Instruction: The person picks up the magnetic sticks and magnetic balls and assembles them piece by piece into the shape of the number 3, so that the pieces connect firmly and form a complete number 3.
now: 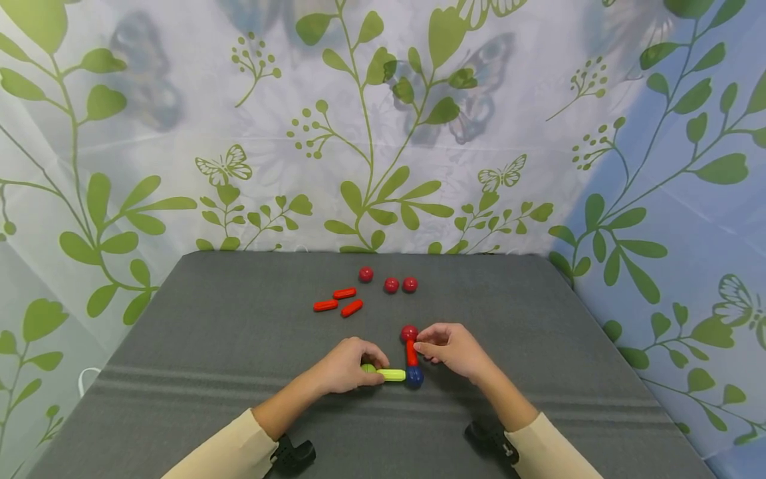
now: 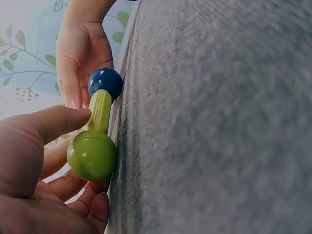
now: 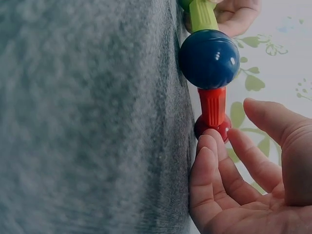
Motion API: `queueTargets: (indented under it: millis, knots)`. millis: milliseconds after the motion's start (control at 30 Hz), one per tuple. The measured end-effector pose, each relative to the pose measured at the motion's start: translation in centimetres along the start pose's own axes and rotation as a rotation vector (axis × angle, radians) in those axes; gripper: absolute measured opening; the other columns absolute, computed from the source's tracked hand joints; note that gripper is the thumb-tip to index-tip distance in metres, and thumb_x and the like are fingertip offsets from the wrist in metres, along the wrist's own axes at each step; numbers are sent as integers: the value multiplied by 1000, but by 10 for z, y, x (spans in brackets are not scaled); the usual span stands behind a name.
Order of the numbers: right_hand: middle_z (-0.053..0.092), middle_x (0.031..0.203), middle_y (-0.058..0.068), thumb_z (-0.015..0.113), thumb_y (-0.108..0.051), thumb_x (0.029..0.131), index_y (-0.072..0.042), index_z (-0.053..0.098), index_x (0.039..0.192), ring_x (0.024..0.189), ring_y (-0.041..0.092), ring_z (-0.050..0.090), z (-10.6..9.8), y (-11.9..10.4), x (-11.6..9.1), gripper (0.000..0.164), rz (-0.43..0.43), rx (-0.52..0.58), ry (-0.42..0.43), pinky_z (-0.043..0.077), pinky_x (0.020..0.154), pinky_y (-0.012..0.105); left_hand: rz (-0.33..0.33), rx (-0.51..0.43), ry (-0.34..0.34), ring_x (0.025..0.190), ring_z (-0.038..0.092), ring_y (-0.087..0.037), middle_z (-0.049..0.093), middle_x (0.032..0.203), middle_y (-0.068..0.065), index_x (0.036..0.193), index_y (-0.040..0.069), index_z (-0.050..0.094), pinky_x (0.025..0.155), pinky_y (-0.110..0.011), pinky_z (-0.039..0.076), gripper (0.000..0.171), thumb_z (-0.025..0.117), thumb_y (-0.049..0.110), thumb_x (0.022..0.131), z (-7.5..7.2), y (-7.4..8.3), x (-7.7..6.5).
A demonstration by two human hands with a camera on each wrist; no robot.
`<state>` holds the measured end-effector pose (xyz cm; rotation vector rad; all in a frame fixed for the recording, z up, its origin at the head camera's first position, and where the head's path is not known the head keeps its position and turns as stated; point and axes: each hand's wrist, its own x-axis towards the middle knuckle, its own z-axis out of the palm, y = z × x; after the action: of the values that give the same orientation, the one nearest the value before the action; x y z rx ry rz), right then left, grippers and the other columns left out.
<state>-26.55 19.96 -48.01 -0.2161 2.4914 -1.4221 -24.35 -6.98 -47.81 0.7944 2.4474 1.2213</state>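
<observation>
On the grey cloth lies an L-shaped piece of balls and rods. A blue ball (image 1: 414, 377) forms its corner, joining a yellow-green rod (image 2: 100, 111) and a red rod (image 3: 213, 106). The yellow-green rod ends in a green ball (image 2: 92, 155), the red rod in a red ball (image 1: 409, 332). My left hand (image 1: 353, 365) pinches the yellow-green rod, thumb on its side, fingers around the green ball. Beside the red rod is my right hand (image 1: 453, 348), fingers loosely bent, their tips right at the red ball and the thumb apart from it.
Beyond the hands lie several loose red rods (image 1: 344, 293) and red balls (image 1: 391, 285). The grey table (image 1: 239, 319) reaches back to a leaf-patterned curtain (image 1: 269, 126). Each wrist wears a black mount.
</observation>
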Motion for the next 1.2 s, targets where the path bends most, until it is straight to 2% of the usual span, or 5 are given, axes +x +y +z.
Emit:
queueTargets:
  millis: [167, 467, 633, 833, 1200]
  knots:
    - [76, 99, 5, 80, -30, 90, -11, 76, 107, 75, 20, 66, 1, 1, -2, 25, -25, 7, -7, 57, 68, 32, -2, -16, 18, 84, 65, -9, 74, 94, 5, 104, 9, 78, 74, -23, 53, 16, 79, 18, 90, -7, -2, -1]
    - [76, 100, 6, 81, -28, 89, -12, 76, 107, 76, 22, 67, 0, -1, -5, 25, -74, 3, -29, 57, 67, 35, 9, 25, 138, 87, 64, -14, 73, 95, 2, 106, 7, 76, 77, -26, 52, 18, 75, 19, 93, -27, -13, -4]
    - [74, 92, 4, 81, -27, 89, -11, 75, 109, 72, 20, 64, 1, -4, -7, 26, -51, -16, -9, 55, 65, 34, -5, 43, 189, 89, 65, -13, 74, 98, 2, 107, 7, 76, 79, -26, 52, 17, 74, 18, 94, -36, -20, -4]
    - [72, 81, 4, 82, -30, 88, -8, 75, 101, 67, 16, 64, 6, -7, -8, 26, 5, -63, 38, 56, 62, 31, -12, 60, 241, 89, 64, -13, 73, 97, 1, 106, 6, 76, 80, -29, 53, 16, 74, 16, 94, -47, -27, -2]
    - [74, 78, 2, 85, -29, 85, -7, 77, 100, 65, 15, 66, 13, -9, -8, 29, 22, -93, 67, 57, 61, 32, -68, 129, 351, 90, 64, -15, 73, 98, 0, 105, 8, 76, 85, -37, 54, 13, 74, 14, 93, -60, -40, 12]
